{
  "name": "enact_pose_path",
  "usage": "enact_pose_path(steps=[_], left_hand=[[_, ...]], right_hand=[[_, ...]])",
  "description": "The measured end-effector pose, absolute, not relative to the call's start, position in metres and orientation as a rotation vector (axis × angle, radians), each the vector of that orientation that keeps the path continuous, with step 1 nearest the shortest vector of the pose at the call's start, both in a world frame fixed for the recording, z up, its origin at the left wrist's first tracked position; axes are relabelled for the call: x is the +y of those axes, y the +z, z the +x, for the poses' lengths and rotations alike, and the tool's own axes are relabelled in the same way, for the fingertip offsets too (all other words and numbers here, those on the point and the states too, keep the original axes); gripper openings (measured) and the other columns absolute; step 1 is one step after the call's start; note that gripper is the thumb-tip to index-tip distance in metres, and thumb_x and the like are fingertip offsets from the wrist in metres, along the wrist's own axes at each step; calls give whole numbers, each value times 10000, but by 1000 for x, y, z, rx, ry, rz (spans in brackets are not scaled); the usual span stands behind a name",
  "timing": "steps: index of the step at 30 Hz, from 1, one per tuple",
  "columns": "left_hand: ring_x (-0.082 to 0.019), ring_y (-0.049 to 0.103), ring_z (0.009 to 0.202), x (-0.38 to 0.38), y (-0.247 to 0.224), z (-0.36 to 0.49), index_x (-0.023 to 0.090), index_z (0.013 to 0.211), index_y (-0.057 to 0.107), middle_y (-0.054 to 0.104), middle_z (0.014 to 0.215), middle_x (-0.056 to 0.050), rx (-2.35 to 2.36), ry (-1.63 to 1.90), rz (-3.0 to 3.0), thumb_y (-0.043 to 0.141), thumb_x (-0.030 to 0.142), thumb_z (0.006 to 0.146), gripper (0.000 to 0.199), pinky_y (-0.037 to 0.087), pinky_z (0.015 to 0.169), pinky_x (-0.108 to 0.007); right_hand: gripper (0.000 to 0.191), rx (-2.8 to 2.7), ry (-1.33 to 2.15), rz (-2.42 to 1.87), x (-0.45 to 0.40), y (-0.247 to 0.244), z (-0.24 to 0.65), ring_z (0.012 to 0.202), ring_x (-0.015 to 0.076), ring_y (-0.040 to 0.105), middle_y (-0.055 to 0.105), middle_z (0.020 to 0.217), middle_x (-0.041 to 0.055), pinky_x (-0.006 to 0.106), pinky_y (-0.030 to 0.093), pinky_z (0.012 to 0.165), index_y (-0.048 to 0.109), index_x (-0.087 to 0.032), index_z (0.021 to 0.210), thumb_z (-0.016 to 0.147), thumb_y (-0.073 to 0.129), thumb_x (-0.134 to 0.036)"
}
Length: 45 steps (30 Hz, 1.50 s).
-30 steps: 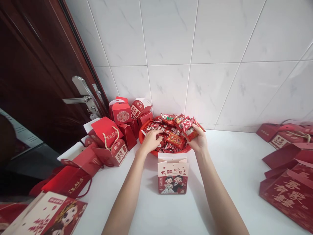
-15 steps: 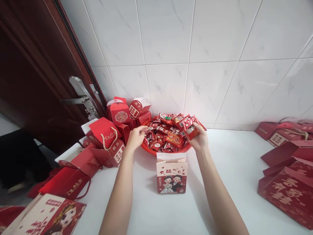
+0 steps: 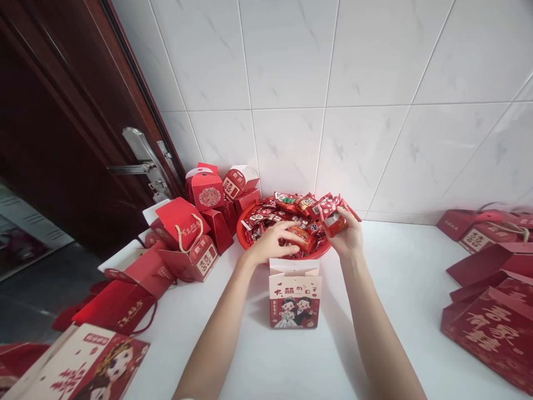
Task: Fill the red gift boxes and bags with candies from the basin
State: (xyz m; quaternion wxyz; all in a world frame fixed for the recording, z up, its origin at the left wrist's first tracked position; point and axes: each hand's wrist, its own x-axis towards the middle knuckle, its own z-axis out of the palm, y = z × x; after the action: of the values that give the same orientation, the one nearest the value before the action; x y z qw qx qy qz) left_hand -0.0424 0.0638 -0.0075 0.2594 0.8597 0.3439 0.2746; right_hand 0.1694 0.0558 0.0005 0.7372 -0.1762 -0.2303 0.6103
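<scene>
A red basin heaped with red-wrapped snack packets stands against the tiled wall. My left hand reaches over the front of the heap, fingers spread and apart, beside an orange-red packet. Whether its fingertips touch that packet I cannot tell. At the basin's right rim, my right hand is closed around several snack packets, held a little above the heap. Upright in front of the basin is a small cream and red gift box with a cartoon couple on it, its top flaps open.
Red gift boxes are piled at the left, up to the wall. A larger cream box lies at the near left. More red boxes stand at the right. A dark door with a metal handle is at the left.
My left hand has moved right, from the basin's left rim to over the packets, and its fingers have spread. My right hand still holds its packets. The view has shifted slightly.
</scene>
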Motion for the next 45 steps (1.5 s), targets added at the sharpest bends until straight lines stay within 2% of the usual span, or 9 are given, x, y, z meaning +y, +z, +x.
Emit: enact_pose_path(steps=[4, 9, 12, 17, 23, 28, 33, 40, 45], left_hand=[[-349, 388, 1471, 67, -20, -22, 321, 1003, 811, 512, 1539, -50, 1138, 506, 2447, 730, 188, 792, 263, 282, 1200, -600], [-413, 372, 1457, 73, -32, -29, 322, 1085, 786, 504, 1535, -104, 1573, 673, 2329, 774, 257, 766, 326, 245, 1158, -708], [-419, 420, 1421, 78, -36, -39, 268, 1094, 783, 542, 1490, -146, 1738, 821, 2244, 739, 261, 800, 297, 288, 1152, -676], [-414, 530, 1321, 84, -34, -48, 160, 1126, 767, 604, 1380, -212, 1913, 991, 2156, 603, 132, 836, 334, 393, 1122, -597], [-280, 629, 1217, 77, -21, -35, 219, 1051, 772, 693, 1266, -90, 1439, 1229, 2288, 549, 126, 848, 316, 456, 1122, -458], [-240, 674, 1145, 81, -14, 8, 224, 1061, 766, 747, 1183, -72, 996, 994, 2470, 517, 157, 913, 298, 499, 1056, -400], [-266, 671, 1123, 97, -14, 38, 212, 1041, 751, 752, 1160, -84, 1099, 524, 2673, 526, 218, 931, 250, 511, 997, -376], [-293, 663, 1014, 95, -14, 38, 189, 851, 727, 746, 1028, -95, 1201, 335, 2745, 607, 101, 747, 182, 507, 934, -379], [-321, 623, 1138, 92, -13, 42, 173, 1112, 706, 709, 1197, -121, 1270, 250, 2771, 580, 48, 752, 401, 447, 1038, -454]], right_hand=[[132, -453, 1317, -397, 56, -1, 171, 733, 144, 737, 774, 796, -22, 238, 627, 709, 698, -205, 790, 711, 753, -114], [126, -497, 1280, -422, 59, -5, 174, 773, 170, 745, 779, 826, -12, 293, 626, 792, 701, -213, 799, 715, 761, -141], [130, -484, 1274, -427, 59, -4, 176, 808, 177, 746, 784, 837, -9, 310, 621, 833, 715, -209, 807, 708, 751, -133], [123, -499, 1251, -403, 57, 0, 178, 826, 174, 749, 786, 852, -3, 295, 621, 835, 711, -206, 788, 700, 747, -129], [117, -509, 1216, -393, 60, -2, 182, 827, 188, 748, 783, 857, 22, 299, 621, 813, 702, -189, 778, 690, 756, -132], [140, -549, 1180, -429, 61, -3, 181, 799, 175, 731, 768, 802, -3, 295, 610, 805, 695, -188, 748, 671, 804, -146], [164, -591, 1097, -452, 53, 4, 175, 704, 158, 704, 743, 738, -14, 265, 603, 675, 692, -185, 694, 628, 835, -138], [216, -557, 1060, -490, 51, 9, 175, 645, 133, 676, 720, 694, -24, 234, 587, 620, 681, -169, 685, 570, 862, -142], [224, -579, 1043, -493, 49, 10, 175, 641, 147, 670, 712, 691, -24, 263, 577, 626, 673, -177, 704, 578, 855, -148]])
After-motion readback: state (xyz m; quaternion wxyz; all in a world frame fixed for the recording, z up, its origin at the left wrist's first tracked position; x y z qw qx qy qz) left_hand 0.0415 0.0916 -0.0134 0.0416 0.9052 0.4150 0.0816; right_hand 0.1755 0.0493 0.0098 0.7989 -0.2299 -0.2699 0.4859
